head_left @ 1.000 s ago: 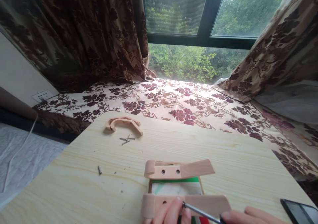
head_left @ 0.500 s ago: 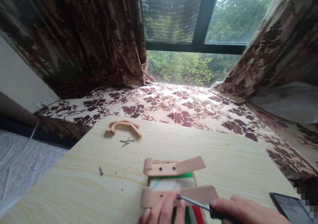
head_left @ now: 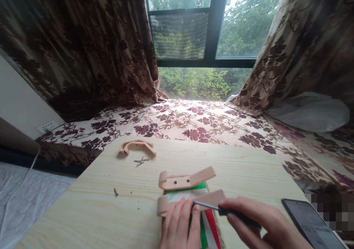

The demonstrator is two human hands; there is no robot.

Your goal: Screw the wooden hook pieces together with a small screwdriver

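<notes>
My left hand presses its fingers over the nearer wooden hook, holding it down on a board with green, white and red stripes. In my right hand is a screwdriver with a dark handle and thin metal shaft. Its tip meets the nearer hook between my left fingertips; any screw there is hidden. Behind it lies a second wooden hook, also across the board, with two dark screw heads or holes.
A pair of curved wooden hooks lies on the far left of the table, by several screws. A single screw is nearer. At the right lies a phone. Beyond the table is a floral-covered window ledge.
The view has tilted up and shifted to the right. The board and hooks are turned slightly, and more of my right hand shows. The screwdriver is still at the nearer hook.
</notes>
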